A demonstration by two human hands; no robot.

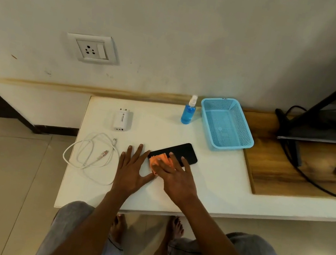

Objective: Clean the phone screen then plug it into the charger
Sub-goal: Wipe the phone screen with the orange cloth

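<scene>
A black phone (183, 151) lies screen up on the white table (209, 179). My right hand (176, 177) presses flat on an orange cloth (160, 159) that covers the phone's near left end. My left hand (132, 167) rests flat on the table just left of the phone, fingers spread, thumb near the cloth. A white charger adapter (122, 119) lies farther back on the left. In front of it a coiled white cable (90, 154) sits loose, both plugs free.
A blue spray bottle (188, 110) stands at the table's back, next to a light blue plastic basket (227, 124). A wall socket (93, 49) is above left. A wooden board (278, 169), a dark monitor stand and black cables (302, 173) lie to the right.
</scene>
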